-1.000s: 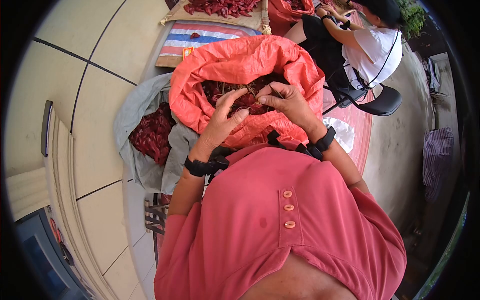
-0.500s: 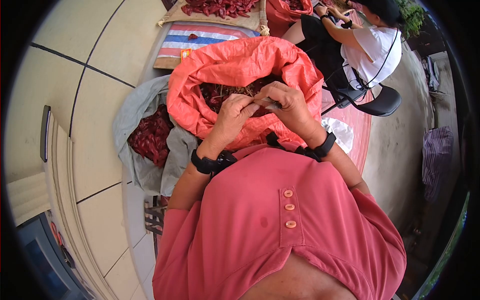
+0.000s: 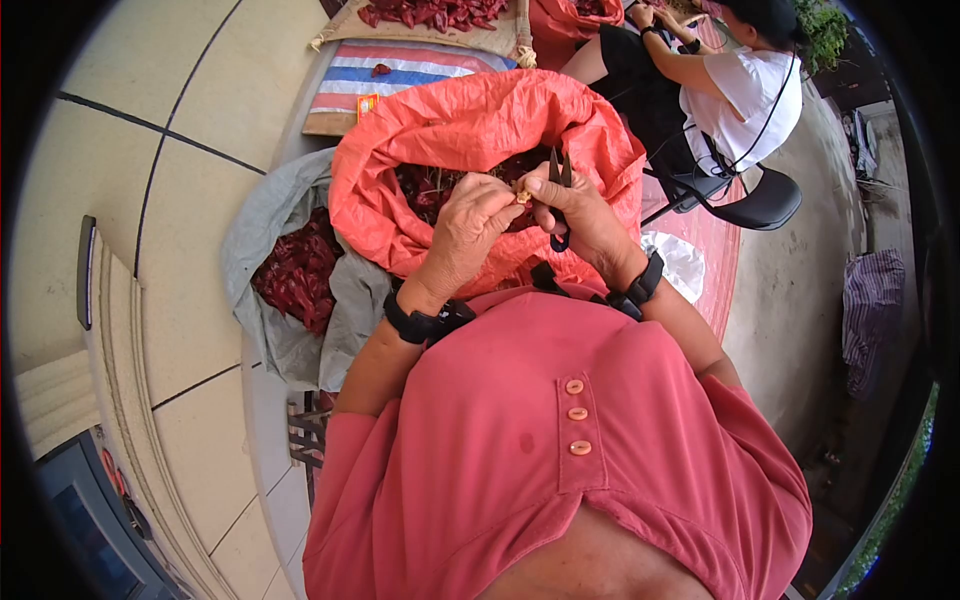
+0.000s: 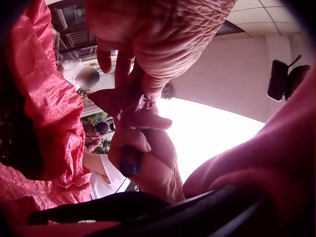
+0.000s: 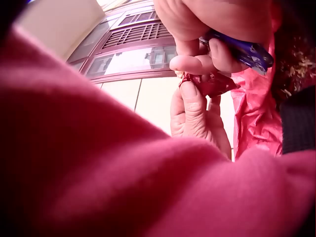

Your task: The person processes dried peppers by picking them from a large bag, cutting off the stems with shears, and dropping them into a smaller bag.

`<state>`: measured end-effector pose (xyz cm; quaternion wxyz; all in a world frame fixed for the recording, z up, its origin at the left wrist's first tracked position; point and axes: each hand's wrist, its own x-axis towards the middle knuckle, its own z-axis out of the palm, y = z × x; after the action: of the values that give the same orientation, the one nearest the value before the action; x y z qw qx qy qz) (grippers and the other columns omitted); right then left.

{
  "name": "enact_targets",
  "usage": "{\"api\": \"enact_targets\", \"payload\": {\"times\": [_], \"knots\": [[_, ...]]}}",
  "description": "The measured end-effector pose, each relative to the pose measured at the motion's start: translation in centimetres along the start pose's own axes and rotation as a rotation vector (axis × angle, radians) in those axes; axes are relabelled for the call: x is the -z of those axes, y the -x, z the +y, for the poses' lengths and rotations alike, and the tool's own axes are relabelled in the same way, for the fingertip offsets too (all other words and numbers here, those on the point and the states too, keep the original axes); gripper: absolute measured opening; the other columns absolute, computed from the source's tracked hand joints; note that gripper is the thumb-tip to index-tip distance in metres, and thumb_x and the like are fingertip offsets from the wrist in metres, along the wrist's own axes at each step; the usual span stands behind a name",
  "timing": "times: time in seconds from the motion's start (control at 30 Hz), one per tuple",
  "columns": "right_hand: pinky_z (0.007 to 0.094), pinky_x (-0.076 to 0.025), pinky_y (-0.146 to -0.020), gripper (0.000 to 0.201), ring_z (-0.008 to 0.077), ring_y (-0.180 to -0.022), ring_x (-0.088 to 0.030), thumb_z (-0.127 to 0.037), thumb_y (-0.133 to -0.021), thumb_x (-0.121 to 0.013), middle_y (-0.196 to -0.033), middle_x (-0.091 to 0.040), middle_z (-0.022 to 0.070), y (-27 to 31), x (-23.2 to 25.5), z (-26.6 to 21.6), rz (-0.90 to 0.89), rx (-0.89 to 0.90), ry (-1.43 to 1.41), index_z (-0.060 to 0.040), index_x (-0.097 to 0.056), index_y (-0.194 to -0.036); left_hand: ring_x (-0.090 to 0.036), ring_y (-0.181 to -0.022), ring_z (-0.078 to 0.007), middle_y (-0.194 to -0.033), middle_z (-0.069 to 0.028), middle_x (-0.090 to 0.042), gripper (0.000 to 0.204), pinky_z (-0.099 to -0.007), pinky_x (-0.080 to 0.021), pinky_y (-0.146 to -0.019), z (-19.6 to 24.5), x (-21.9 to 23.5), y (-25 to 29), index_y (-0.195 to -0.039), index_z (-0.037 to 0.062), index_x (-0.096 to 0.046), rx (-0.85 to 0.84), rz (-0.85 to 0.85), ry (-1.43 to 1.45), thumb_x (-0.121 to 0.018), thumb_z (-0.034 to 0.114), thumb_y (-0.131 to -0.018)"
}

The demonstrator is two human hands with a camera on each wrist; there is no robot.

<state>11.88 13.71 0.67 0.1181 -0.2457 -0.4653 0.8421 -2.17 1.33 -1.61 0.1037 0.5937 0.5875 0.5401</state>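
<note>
Over the mouth of an orange-red woven sack (image 3: 430, 125), my two hands meet fingertip to fingertip. My left hand (image 3: 468, 228) pinches a dark red dried chili pepper (image 5: 217, 85) between thumb and fingers; its pointed end sticks out in the left wrist view. In my right hand (image 3: 590, 218) is a small pair of dark scissors (image 3: 562, 175), blades up and slightly apart, handle against the palm. The thumb and finger of that same hand press at the pepper's pale yellowish stem end (image 3: 523, 197). Inside the sack, more dried peppers (image 3: 425, 190) lie among stems.
To the left stands a grey sack (image 3: 245, 220) holding dark red peppers (image 3: 300, 270). Beyond, more peppers (image 3: 435, 12) lie on a tan sack beside a striped sheet (image 3: 400, 72). A person in a white shirt (image 3: 745, 105) sits at the right on a black chair (image 3: 755, 205).
My left hand has come in from apart to meet the right. My right hand has turned, so the scissors' blades now point up. A pale stem end now shows between the fingertips.
</note>
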Motion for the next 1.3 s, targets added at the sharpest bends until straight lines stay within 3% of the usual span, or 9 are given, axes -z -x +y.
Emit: {"api": "enact_targets", "payload": {"times": [0.07, 0.37, 0.47, 0.57, 0.67, 0.8, 1.03, 1.2, 1.3], "knots": [[0.0206, -0.029, -0.044, 0.017, 0.0052, -0.051, -0.045, -0.024, -0.092, -0.064, -0.065, -0.056, -0.001, 0.0, 0.1, 0.3, -0.024, -0.07, -0.173, -0.0077, -0.062, -0.091, -0.06, -0.091, -0.0261, -0.091, -0.011, -0.063, 0.015, -0.0334, -0.049, -0.078, 0.0, 0.2, 0.0, -0.094, -0.0014, -0.062, -0.036, -0.033, -0.03, -0.065, 0.011, -0.087], [0.0195, -0.032, -0.046, 0.015, 0.0044, -0.052, -0.047, -0.023, -0.091, -0.065, -0.065, -0.055, -0.0026, 0.0, -0.3, 0.7, 0.12, 0.028, 0.02, -0.0085, -0.061, -0.09, -0.059, -0.078, -0.0227, -0.085, -0.0111, -0.06, 0.017, -0.0307, -0.047, -0.071, -0.2, -0.6, 0.6, -0.097, -0.0013, -0.062, 0.276, -0.056, 0.144, -0.063, 0.015, -0.09], [0.0192, -0.032, -0.047, 0.016, 0.0044, -0.052, -0.046, -0.024, -0.091, -0.065, -0.064, -0.054, -0.0031, 0.4, -1.3, 0.0, 0.169, 0.062, 0.167, -0.0082, -0.061, -0.09, -0.059, -0.076, -0.0311, -0.077, -0.0128, -0.061, 0.019, -0.0391, -0.046, -0.07, 0.1, -0.9, 0.5, -0.091, 0.0002, -0.062, 0.29, -0.024, 0.115, -0.065, 0.018, -0.086], [0.0195, -0.029, -0.047, 0.017, 0.0043, -0.051, -0.042, -0.024, -0.093, -0.063, -0.063, -0.052, -0.0038, 0.2, -0.2, 1.3, 0.176, 0.11, 0.161, -0.0075, -0.061, -0.089, -0.06, -0.078, -0.0196, -0.083, -0.0103, -0.06, 0.019, -0.0296, -0.047, -0.069, -0.4, -0.2, 0.8, -0.097, 0.001, -0.063, 0.297, -0.174, 0.036, -0.063, 0.019, -0.091], [0.0207, -0.027, -0.046, 0.018, 0.004, -0.05, -0.039, -0.024, -0.094, -0.06, -0.061, -0.05, -0.0043, -0.1, 1.5, 1.1, 0.181, 0.095, -0.117, -0.0068, -0.061, -0.088, -0.06, -0.079, -0.017, -0.084, -0.0093, -0.061, 0.017, -0.0285, -0.047, -0.068, -1.1, 0.4, 1.9, -0.098, 0.0027, -0.064, 0.193, -0.231, -0.099, -0.063, 0.018, -0.091], [0.0208, -0.025, -0.044, 0.02, 0.0034, -0.047, -0.035, -0.024, -0.096, -0.059, -0.058, -0.046, -0.0049, 1.6, 3.1, -0.3, 0.456, 0.313, 0.142, -0.006, -0.061, -0.088, -0.059, -0.085, -0.0213, -0.091, -0.0064, -0.063, 0.017, -0.0307, -0.048, -0.077, -0.3, 2.3, 3.7, -0.101, 0.0058, -0.067, 0.387, -0.128, -0.001, -0.067, 0.014, -0.086], [0.0187, -0.031, -0.044, 0.017, 0.0029, -0.05, -0.041, -0.02, -0.093, -0.062, -0.079, -0.062, 0.0023, 7.6, 14.1, 1.9, 1.028, 0.434, 0.364, -0.0027, -0.061, -0.091, -0.053, -0.098, -0.026, -0.104, -0.0042, -0.061, 0.02, -0.0362, -0.043, -0.087, -2.0, 10.1, 10.5, -0.1, 0.0103, -0.069, 0.358, 0.223, -0.787, -0.069, 0.009, -0.079], [0.0213, -0.035, -0.041, 0.016, 0.0066, -0.05, -0.048, -0.017, -0.092, -0.06, -0.084, -0.064, 0.0049, 11.5, 23.4, 10.6, 1.167, 0.156, 0.516, -0.0015, -0.061, -0.095, -0.053, -0.103, -0.0282, -0.106, -0.0073, -0.06, 0.027, -0.0389, -0.042, -0.09, -8.2, 15.0, 17.9, -0.107, 0.0096, -0.067, 0.64, 0.238, -0.975, -0.069, 0.009, -0.079], [0.0213, -0.04, -0.045, 0.014, 0.0088, -0.052, -0.052, -0.014, -0.092, -0.059, -0.086, -0.065, 0.0059, 12.5, 26.0, 15.0, 1.134, 0.063, 0.563, -0.0003, -0.061, -0.096, -0.053, -0.103, -0.0289, -0.105, -0.0095, -0.06, 0.031, -0.0399, -0.042, -0.091, -8.5, 14.3, 16.6, -0.111, 0.0076, -0.063, 0.529, 0.395, -1.078, -0.067, 0.009, -0.08]]}}
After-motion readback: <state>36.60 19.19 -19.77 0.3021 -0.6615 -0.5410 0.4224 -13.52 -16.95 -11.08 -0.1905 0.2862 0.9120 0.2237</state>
